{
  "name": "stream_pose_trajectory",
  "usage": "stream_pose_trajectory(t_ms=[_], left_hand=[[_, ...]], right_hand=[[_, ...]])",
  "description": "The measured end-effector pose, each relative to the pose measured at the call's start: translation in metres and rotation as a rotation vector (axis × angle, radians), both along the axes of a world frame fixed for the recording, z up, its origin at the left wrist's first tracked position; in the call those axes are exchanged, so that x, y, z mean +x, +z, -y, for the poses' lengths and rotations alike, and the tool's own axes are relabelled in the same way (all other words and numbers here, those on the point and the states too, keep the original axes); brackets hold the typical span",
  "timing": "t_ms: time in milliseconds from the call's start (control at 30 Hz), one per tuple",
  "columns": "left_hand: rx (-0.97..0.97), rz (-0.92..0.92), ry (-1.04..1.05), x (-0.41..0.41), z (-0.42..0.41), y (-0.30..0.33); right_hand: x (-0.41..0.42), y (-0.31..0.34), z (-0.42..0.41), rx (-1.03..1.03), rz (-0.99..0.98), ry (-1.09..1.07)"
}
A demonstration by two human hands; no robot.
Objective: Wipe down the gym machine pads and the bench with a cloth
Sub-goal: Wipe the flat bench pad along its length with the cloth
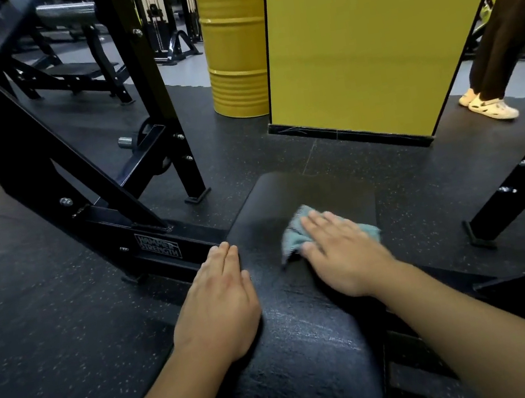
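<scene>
Drums come first: two yellow steel drums (236, 38) stand stacked one on the other beyond the bench, hard against the yellow wall panel (375, 30), and I cannot see inside either. My right hand (339, 248) lies flat on the teal cloth (296, 233), fingers straight and close together, pressing it down on the black bench pad (308, 312); the cloth bunches out past my fingertips and thumb, toward the far end of the pad. My left hand (220, 299) rests open on the pad's left edge, fingers straight and side by side, their tips near the frame rail. That black machine frame (94, 178) rises on my left, its low rail with a Hammer Strength label running up to the pad beside my left hand, a slanted beam and an upright post bolted above it. Another black leg (511, 202) of the frame slants down on the right of the pad. Farther back on the left sits a second dark bench (76, 71) under a bar. At the far right a person's leg in dark trousers and pale shoes (490, 103) stand past the wall panel. Black speckled rubber floor (32, 324) covers the room around the bench, turning to a lighter grey strip farther back.
</scene>
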State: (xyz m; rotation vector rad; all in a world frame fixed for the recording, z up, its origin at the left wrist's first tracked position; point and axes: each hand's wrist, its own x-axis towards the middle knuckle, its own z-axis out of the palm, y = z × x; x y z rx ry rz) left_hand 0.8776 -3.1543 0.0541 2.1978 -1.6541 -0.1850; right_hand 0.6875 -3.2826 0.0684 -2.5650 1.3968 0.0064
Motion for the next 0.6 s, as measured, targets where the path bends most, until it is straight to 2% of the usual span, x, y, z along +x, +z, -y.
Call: stream_pose_trajectory(t_ms=[100, 200, 300, 600], left_hand=[[0.001, -0.003, -0.003, 0.000, -0.001, 0.000], [-0.007, -0.007, -0.007, -0.002, -0.001, 0.000], [-0.013, -0.009, -0.017, -0.002, -0.001, 0.002], [0.018, 0.044, -0.035, 0.005, 0.010, -0.001]], right_hand=[[-0.039, 0.001, -0.003, 0.022, -0.028, -0.053], [-0.039, -0.002, 0.002, 0.025, -0.036, -0.086], [-0.013, 0.000, 0.016, 0.025, -0.047, -0.074], [0.106, 0.001, 0.039, -0.007, 0.008, 0.176]])
